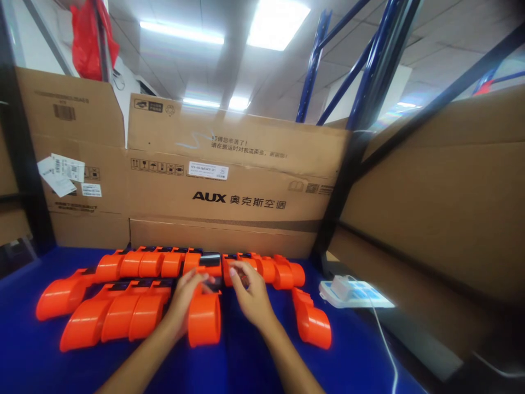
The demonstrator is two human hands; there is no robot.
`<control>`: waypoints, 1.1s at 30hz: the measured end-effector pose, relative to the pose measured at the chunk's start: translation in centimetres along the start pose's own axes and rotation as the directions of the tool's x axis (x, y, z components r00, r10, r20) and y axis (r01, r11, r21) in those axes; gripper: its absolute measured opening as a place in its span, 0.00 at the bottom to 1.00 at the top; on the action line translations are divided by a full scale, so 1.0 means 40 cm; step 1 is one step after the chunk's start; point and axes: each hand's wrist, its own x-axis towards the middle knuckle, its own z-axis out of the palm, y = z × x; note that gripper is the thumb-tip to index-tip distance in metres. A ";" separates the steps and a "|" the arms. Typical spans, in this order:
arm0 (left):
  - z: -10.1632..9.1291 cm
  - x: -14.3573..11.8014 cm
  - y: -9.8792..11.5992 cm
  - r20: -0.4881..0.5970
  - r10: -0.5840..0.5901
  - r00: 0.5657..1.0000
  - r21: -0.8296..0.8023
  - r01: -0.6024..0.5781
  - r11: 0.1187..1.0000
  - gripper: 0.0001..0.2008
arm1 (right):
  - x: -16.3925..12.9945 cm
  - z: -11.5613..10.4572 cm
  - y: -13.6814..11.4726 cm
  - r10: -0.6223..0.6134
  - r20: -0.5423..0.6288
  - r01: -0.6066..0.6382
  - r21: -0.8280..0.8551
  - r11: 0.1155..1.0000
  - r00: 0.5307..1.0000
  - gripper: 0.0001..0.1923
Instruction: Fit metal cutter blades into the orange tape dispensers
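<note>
**Both hands on one orange piece at the centre of a blue table**

The clearest writing sits mid-frame on the big cardboard box (229, 186) standing behind the work: "AUX" in bold black, followed by Chinese characters. Above it runs a smaller line of Chinese print, and a white barcode sticker (208, 170) is stuck just above the brand name. A second carton (69, 148) at the upper left carries a barcode print, handling symbols and loose white labels (61, 172), too small to read.

Low in the centre, the left hand (184, 301) and the right hand (251, 298) are close together, fingers curled on a single orange plastic piece (204, 317) that lies between them, its round end pointing toward the bottom of the frame. How tightly either hand grips it cannot be told.

Around it lie many like parts: a back row (151, 264) running left to right just behind the hands, a front row (115, 317) touching the left wrist, a few more (283, 273) to the right of centre, and one lone piece (314, 324) lying apart at lower right.

A white charger block (350, 293) rests at the right edge of the blue table (24, 350), its cable (383, 339) trailing down toward the bottom of the frame. A dark post (340, 191) and brown cardboard (443, 219) wall off the right side. Bare blue surface shows at the lower left and between the forearms. Blue racking beams (315, 60) and a red bag (88, 38) fill the top.
</note>
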 end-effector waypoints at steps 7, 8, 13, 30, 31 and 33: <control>-0.027 0.028 0.017 -0.151 -0.045 0.987 -0.106 0.030 0.994 0.11 | -0.029 0.019 0.012 0.196 0.216 -0.057 -0.522 0.851 0.957 0.07; -0.029 0.029 0.014 -0.148 -0.051 0.988 -0.105 0.035 0.994 0.11 | -0.035 0.023 0.011 0.201 0.208 -0.050 -0.566 0.823 0.957 0.07; -0.027 0.026 0.007 -0.137 -0.028 0.990 -0.072 0.018 0.997 0.11 | -0.054 0.042 0.008 0.178 0.169 -0.033 -0.628 0.778 0.969 0.10; 0.001 0.012 -0.014 0.077 0.057 0.995 0.047 -0.060 0.997 0.22 | -0.013 0.010 0.004 -0.006 -0.079 0.007 0.020 1.000 0.997 0.14; 0.002 0.011 -0.015 0.091 0.055 0.994 0.073 -0.062 0.995 0.22 | -0.014 0.013 0.003 -0.002 -0.091 0.007 0.050 0.999 0.996 0.12; 0.004 0.009 -0.014 0.113 0.059 0.992 0.122 -0.073 0.990 0.23 | -0.018 0.020 0.004 0.015 -0.109 -0.003 0.103 0.995 0.994 0.10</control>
